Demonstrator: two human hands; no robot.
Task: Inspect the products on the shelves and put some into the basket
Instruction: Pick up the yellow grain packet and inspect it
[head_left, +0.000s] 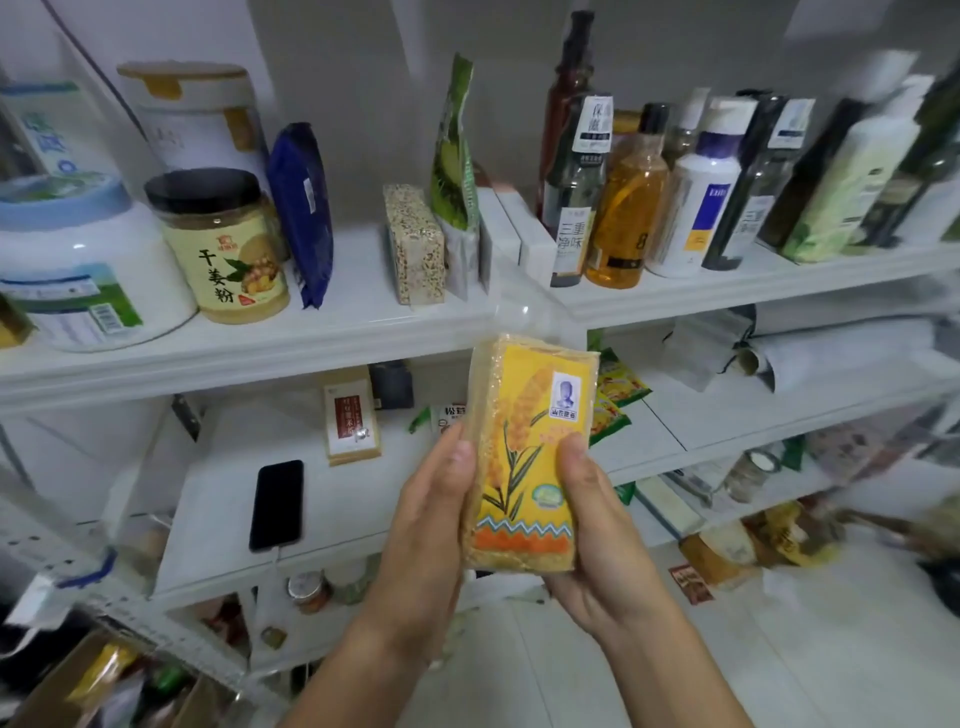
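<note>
The yellow vacuum-packed brick of grain (524, 457) stands upright between both hands, in front of the white shelves (322, 332). The left hand (426, 525) and right hand (597, 525) grip its lower sides, thumbs on the front. A black phone (276, 505) lies on the lower shelf at left; bottles (628, 208) stand far right.
</note>
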